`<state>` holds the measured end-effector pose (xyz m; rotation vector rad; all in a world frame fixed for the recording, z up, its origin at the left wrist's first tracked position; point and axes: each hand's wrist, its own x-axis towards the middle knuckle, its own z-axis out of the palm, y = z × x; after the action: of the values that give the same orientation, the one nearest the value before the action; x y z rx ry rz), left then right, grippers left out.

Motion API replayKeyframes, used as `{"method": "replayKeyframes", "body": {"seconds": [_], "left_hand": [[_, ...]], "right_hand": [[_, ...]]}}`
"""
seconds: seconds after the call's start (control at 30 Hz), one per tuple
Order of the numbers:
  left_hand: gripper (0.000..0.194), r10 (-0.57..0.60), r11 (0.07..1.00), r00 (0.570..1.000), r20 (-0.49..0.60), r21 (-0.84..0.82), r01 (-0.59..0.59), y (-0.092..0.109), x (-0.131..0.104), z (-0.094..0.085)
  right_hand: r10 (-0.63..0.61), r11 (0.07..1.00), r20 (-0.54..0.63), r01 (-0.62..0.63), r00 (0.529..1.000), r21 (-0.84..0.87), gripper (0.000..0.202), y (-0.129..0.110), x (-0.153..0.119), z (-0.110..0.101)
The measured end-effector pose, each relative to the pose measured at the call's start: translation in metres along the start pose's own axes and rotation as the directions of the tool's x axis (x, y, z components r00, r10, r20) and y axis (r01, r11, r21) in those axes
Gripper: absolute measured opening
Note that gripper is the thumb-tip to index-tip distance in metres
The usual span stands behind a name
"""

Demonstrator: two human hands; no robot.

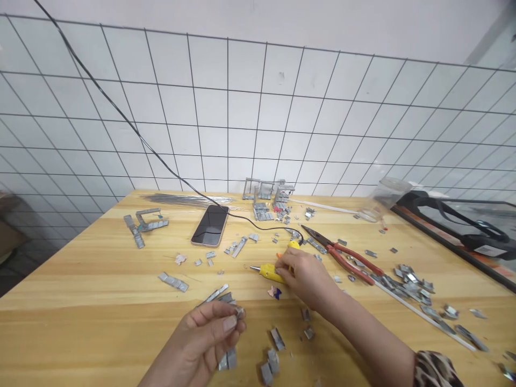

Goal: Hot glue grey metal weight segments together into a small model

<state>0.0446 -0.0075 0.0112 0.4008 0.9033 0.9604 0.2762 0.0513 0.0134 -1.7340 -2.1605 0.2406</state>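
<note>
"What is the biggest thing?"

"The white wall (pixel 245 107) with dark lines on it. It is behind the phone (pixel 210 226)."

"And then?"

"The wooden bench (pixel 80 306). The phone lies flat on it. A long black cord (pixel 121 113) hangs down across the wall and goes past the far right corner of the phone."

"Where are the hands?"

"The right hand (pixel 306 274) is to the right of the phone and nearer to the person. The left hand (pixel 209 330) is on the near side of the phone."

"What is next in size?"

"The pliers (pixel 355 260) with red handles. They lie well to the right of the phone."

"What does the right hand have?"

"A yellow glue gun (pixel 271 272), with the fingers wrapped around it. It is to the right of the phone and nearer to us, and its metal tip points left. I can't tell if it touches the bench."

"Any more silver things?"

"Yes! Silver frames (pixel 262 207) stand to the right of the phone. A heap of silver bits (pixel 411 282) lies far to the right of it."

"And the left hand?"

"Its thumb and finger pinch a little silver piece (pixel 239 312), on the near side of the phone. The fingers hide some of it."
</note>
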Motion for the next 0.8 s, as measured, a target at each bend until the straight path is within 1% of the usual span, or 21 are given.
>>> {"method": "replayKeyframes", "body": {"seconds": [0.1,0.23,0.3,0.37,0.47,0.53,0.63,0.73,0.8], "left_hand": [[0.023,0.001,1.0,1.0,-0.004,0.005,-0.001,0.001,-0.001,0.001],[0.024,0.012,1.0,0.999,-0.037,0.012,-0.011,0.001,-0.004,0.004],[0.024,0.014,1.0,0.999,-0.052,0.013,-0.014,0.001,-0.005,0.006],[0.025,0.012,1.0,0.998,-0.055,0.014,-0.011,0.001,-0.005,0.007],[0.027,0.008,1.0,0.998,-0.054,0.014,-0.007,0.001,-0.005,0.008],[0.027,0.01,1.0,0.999,-0.05,0.017,-0.009,0.001,-0.005,0.008],[0.027,0.016,1.0,1.0,-0.025,0.019,-0.016,0.002,-0.005,0.007],[0.028,0.015,1.0,1.0,-0.006,0.027,-0.015,0.001,-0.004,0.006],[0.028,0.017,0.999,1.0,0.001,0.038,-0.017,0.0,-0.004,0.005]], "right_hand": [[-0.011,0.999,-0.041,0.012,0.999,0.033,0.02,0.0,-0.003,0.002],[0.05,0.992,-0.17,-0.03,0.984,0.121,0.018,0.005,-0.006,-0.005],[0.09,0.985,-0.254,-0.049,0.963,0.164,0.017,0.01,-0.004,-0.013],[0.144,0.977,-0.334,-0.081,0.931,0.195,0.015,0.016,0.003,-0.024],[0.221,0.966,-0.396,-0.143,0.891,0.216,0.013,0.028,0.025,-0.04],[0.256,0.959,-0.386,-0.181,0.886,0.22,0.015,0.038,0.045,-0.045],[0.296,0.946,-0.3,-0.233,0.907,0.227,0.019,0.053,0.074,-0.045],[0.324,0.932,-0.21,-0.273,0.922,0.239,0.021,0.064,0.093,-0.038],[0.343,0.923,-0.173,-0.296,0.923,0.248,0.022,0.069,0.1,-0.034]]}}
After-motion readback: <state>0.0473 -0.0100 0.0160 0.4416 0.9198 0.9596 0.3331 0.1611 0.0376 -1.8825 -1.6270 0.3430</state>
